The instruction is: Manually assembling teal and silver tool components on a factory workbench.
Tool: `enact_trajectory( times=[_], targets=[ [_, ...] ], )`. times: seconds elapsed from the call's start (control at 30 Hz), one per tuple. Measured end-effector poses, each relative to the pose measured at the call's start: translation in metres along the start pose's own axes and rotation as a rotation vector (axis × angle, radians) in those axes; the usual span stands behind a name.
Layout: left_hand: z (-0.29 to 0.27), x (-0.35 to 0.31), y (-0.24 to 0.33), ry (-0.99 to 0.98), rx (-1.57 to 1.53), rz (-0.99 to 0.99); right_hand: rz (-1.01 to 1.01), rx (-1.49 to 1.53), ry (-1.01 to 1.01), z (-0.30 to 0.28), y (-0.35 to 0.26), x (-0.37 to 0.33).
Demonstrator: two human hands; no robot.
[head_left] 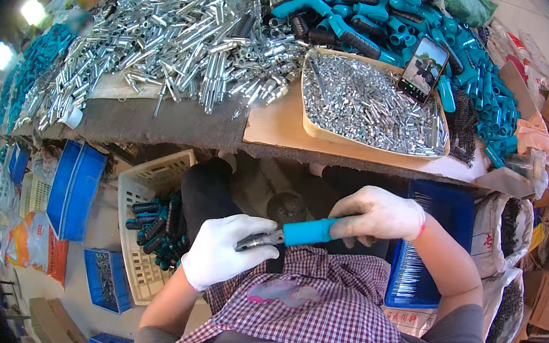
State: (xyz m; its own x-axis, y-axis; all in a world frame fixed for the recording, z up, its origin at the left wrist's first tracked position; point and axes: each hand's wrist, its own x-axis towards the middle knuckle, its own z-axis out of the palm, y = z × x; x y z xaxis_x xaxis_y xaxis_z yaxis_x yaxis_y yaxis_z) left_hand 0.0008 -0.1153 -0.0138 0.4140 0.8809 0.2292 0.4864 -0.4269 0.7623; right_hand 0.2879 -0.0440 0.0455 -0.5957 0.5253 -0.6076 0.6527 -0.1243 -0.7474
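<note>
A worker's gloved right hand (378, 214) wrapped its fingers around the teal handle (312, 231) of a small tool held over the lap, while the left hand (221, 250) pinched the metal tip (258, 240) beyond the handle's end. The piece looked light and rigid, its rubbery grip the surest hold. Both forearms angled inward, elbows out.
</note>
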Motion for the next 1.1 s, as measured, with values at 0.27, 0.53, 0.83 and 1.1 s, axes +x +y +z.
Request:
enact_trajectory(
  times=[0.27,0.53,0.83,1.1],
  targets=[
    [0.006,0.004,0.013,-0.214,0.034,-0.128,-0.192,0.058,0.098,0.035,0.018,0.014],
    [0.023,0.004,0.002,-0.212,0.047,0.103,-0.123,0.178,0.031,0.035,0.029,0.013],
    [0.030,-0.003,0.000,-0.153,0.096,0.223,-0.116,0.144,-0.067,0.029,0.020,0.005],
    [0.043,0.022,0.013,-0.206,0.092,0.154,-0.231,-0.031,0.010,0.031,0.009,0.021]
  ],
)
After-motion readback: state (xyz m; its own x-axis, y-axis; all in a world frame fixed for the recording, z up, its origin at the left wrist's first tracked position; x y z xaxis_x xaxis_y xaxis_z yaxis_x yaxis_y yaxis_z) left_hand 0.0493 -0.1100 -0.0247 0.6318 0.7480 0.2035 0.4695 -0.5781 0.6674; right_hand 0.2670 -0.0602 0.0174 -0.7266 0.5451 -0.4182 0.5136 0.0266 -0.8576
